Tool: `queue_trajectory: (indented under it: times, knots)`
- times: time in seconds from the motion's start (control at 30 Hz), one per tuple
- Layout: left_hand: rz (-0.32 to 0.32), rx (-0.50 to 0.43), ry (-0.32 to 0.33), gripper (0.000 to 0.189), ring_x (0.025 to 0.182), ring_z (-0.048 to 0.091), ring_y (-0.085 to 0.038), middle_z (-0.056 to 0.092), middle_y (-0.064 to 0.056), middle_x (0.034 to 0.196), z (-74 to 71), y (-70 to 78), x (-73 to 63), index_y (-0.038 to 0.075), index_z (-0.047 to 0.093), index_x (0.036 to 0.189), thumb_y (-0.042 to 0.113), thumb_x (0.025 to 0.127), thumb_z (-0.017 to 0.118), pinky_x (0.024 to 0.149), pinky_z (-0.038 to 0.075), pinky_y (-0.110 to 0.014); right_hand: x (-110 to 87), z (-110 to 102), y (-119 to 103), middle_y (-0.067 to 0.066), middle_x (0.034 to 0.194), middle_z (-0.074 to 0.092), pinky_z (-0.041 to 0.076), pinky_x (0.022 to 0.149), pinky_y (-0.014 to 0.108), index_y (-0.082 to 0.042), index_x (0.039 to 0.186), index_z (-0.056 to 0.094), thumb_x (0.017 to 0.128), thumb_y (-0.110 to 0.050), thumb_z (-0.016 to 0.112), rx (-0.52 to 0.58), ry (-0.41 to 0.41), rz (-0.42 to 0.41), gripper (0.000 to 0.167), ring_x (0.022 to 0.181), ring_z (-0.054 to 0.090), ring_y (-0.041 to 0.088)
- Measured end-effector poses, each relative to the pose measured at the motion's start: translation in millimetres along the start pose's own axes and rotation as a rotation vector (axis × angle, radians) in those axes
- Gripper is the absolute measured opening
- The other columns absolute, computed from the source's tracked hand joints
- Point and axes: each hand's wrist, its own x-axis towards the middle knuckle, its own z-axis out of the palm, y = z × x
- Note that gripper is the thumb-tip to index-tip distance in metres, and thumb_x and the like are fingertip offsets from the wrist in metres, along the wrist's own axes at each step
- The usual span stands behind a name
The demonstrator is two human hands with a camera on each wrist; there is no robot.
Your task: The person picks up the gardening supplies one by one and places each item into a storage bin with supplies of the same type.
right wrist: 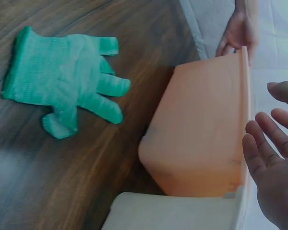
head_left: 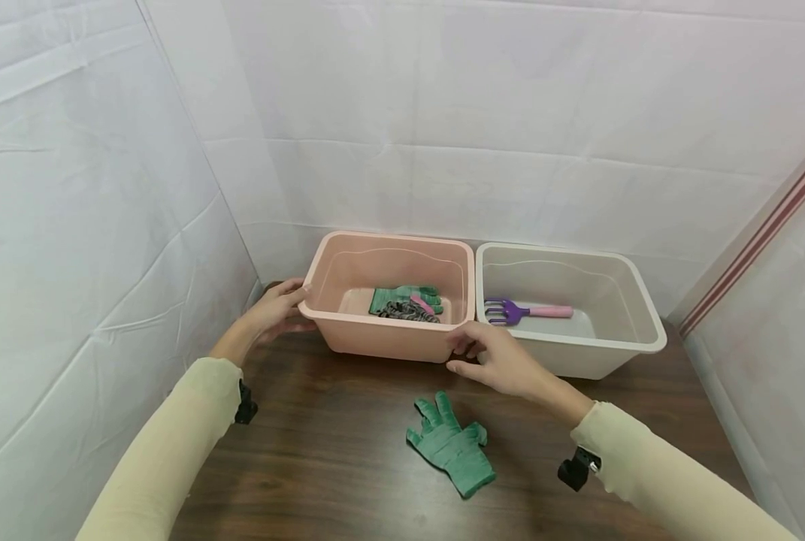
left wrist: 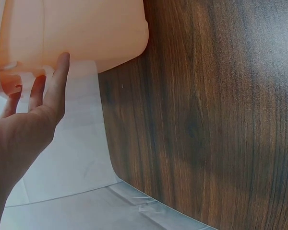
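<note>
My left hand (head_left: 279,306) is at the left end of a pink plastic bin (head_left: 382,340). Its fingers (left wrist: 57,84) stretch along the outer wall under the rim, and its tips overlap the rim in the head view. At the bin's front right corner is my right hand (head_left: 493,357), palm up to the rim with fingers loosely bent and nothing held. A green gardening glove (head_left: 451,445) lies palm-side flat on the table in front of the bin. Inside the pink bin are another green glove (head_left: 388,299), a dark patterned bundle (head_left: 409,312) and a pink piece (head_left: 422,303).
A light grey bin (head_left: 578,353) stands right beside the pink one. In it lies a purple hand fork (head_left: 506,311) with a pink handle. Both bins stand on a dark wooden table (head_left: 321,458), close to white sheeting (head_left: 497,150) at the back and sides.
</note>
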Motion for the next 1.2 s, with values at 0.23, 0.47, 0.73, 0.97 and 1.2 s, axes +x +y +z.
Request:
queue_trajectory:
  times: [0.23, 0.47, 0.73, 0.97, 1.2]
  knots:
    - [-0.003, -0.004, 0.005, 0.06, 0.148, 0.04, -0.047, 0.031, -0.025, 0.165, -1.2, 0.2, 0.6, 0.006, 0.025, 0.167, 0.03, 0.116, 0.046, 0.108, 0.052, -0.06, -12.4, 11, 12, -0.006, 0.119, 0.069, 0.06, 0.093, 0.037, -0.016, 0.131, 0.07, 0.096, -0.021, 0.083, 0.002, -0.033, 0.026, 0.038, 0.108, 0.067, 0.026]
    - [-0.004, -0.003, 0.004, 0.06, 0.149, 0.038, -0.048, 0.03, -0.025, 0.166, -1.9, -0.3, 0.1, 0.007, 0.025, 0.168, 0.03, 0.116, 0.046, 0.109, 0.052, -0.06, -19.7, 25, 25, -0.003, 0.122, 0.069, 0.061, 0.096, 0.042, -0.015, 0.133, 0.068, 0.094, -0.021, 0.084, -0.034, -0.074, 0.004, 0.042, 0.109, 0.067, 0.021]
    - [-0.001, -0.02, -0.004, 0.061, 0.149, 0.037, -0.05, 0.029, -0.026, 0.167, -1.1, 0.2, 1.1, 0.006, 0.023, 0.168, 0.028, 0.116, 0.045, 0.113, 0.046, -0.065, -31.1, 46, 43, 0.007, 0.127, 0.07, 0.06, 0.099, 0.044, -0.011, 0.135, 0.066, 0.093, -0.022, 0.085, -0.053, -0.119, -0.01, 0.048, 0.114, 0.067, 0.025]
    - [-0.006, -0.012, 0.002, 0.062, 0.149, 0.038, -0.049, 0.028, -0.026, 0.167, -0.2, 0.4, 0.8, 0.006, 0.022, 0.168, 0.03, 0.116, 0.045, 0.113, 0.047, -0.064, -36.0, 61, 57, 0.01, 0.124, 0.069, 0.061, 0.094, 0.046, -0.005, 0.136, 0.065, 0.093, -0.021, 0.085, -0.043, -0.112, -0.058, 0.05, 0.108, 0.067, 0.028]
    - [-0.01, -0.009, 0.013, 0.06, 0.148, 0.04, -0.048, 0.03, -0.026, 0.166, -1.0, -0.1, 1.8, 0.006, 0.024, 0.167, 0.03, 0.116, 0.046, 0.111, 0.048, -0.063, -42.1, 75, 68, 0.015, 0.122, 0.068, 0.061, 0.091, 0.051, -0.001, 0.135, 0.065, 0.093, -0.023, 0.085, -0.004, -0.105, -0.041, 0.052, 0.106, 0.067, 0.033]
